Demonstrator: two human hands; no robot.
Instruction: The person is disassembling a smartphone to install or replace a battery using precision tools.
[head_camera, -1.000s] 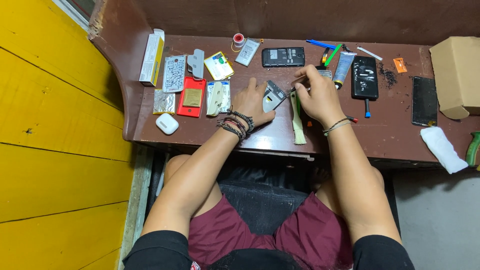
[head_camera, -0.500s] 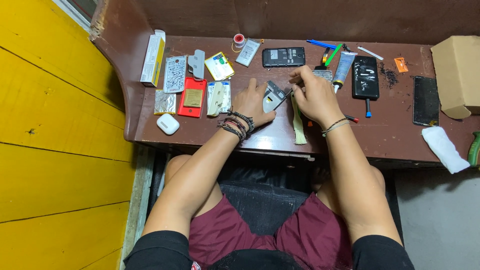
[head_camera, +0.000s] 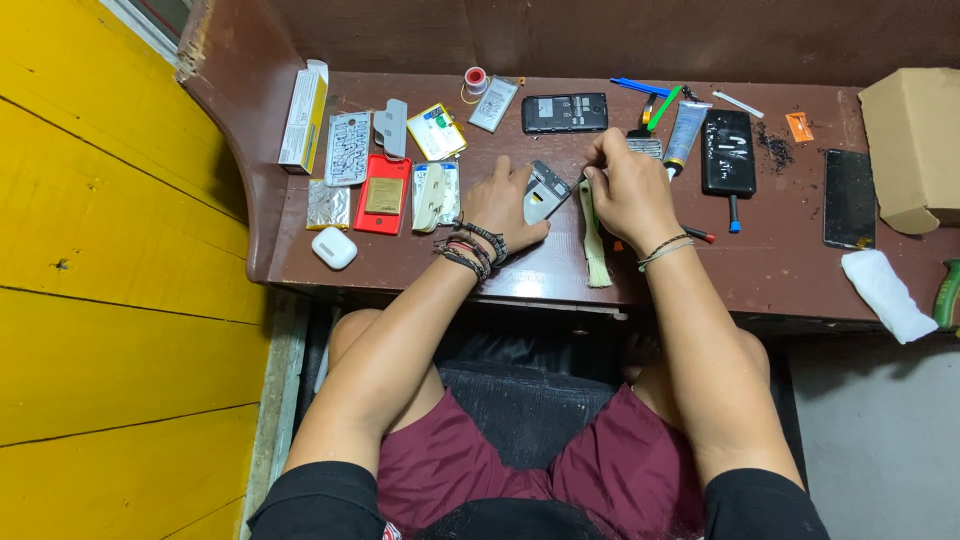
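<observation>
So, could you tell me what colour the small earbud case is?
The earbud case is white, clearest in the head view.
</observation>
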